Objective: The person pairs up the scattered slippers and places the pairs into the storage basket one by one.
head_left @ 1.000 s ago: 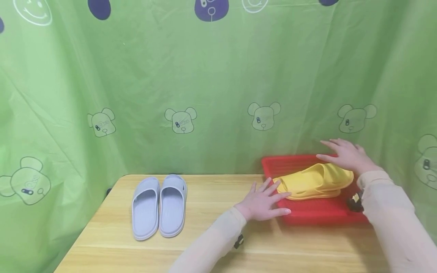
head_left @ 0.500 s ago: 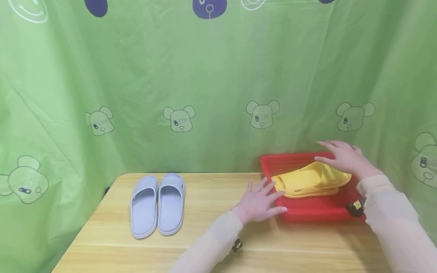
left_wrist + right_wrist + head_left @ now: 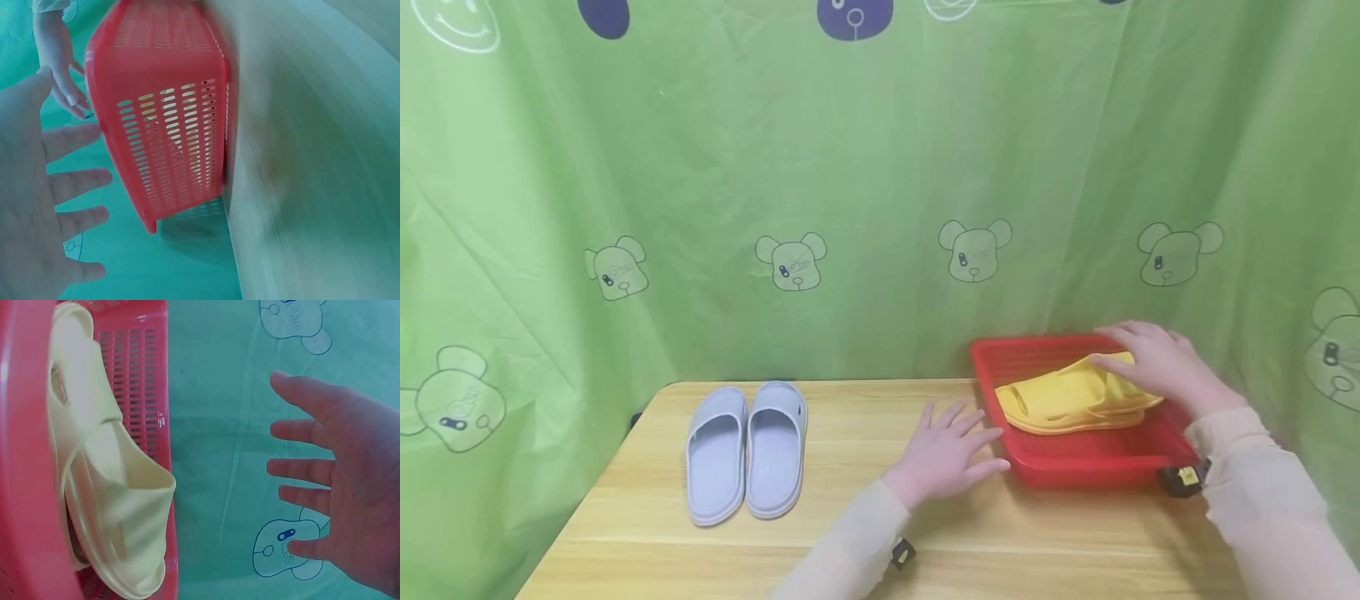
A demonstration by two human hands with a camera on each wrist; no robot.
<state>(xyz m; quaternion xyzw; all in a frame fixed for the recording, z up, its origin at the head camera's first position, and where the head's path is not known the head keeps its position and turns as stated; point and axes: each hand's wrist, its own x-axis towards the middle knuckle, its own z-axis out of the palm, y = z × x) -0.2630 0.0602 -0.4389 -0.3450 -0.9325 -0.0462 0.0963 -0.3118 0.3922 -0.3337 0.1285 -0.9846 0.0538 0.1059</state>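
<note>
While a person's left hand (image 3: pixel 940 457) hovers, fingers spread, just left of the red basket (image 3: pixel 1075 476) and the right hand (image 3: pixel 1165 365), fingers likewise parted, hangs above its right end, two yellow slippers (image 3: pixel 1063 402) lie inside it, overlapping, perhaps because the basket is too narrow to take them flat side by side. Gray slippers (image 3: pixel 777 467) sit neatly paired well left of the basket. The yellow pair is smooth and plain, with broad straps (image 3: pixel 140 515).

Yellow slippers (image 3: pixel 1060 402), pale grey slippers (image 3: pixel 775 458) and a red basket (image 3: pixel 1075 474) are contrasting with a green, cartoon-printed curtain (image 3: pixel 880 150)
</note>
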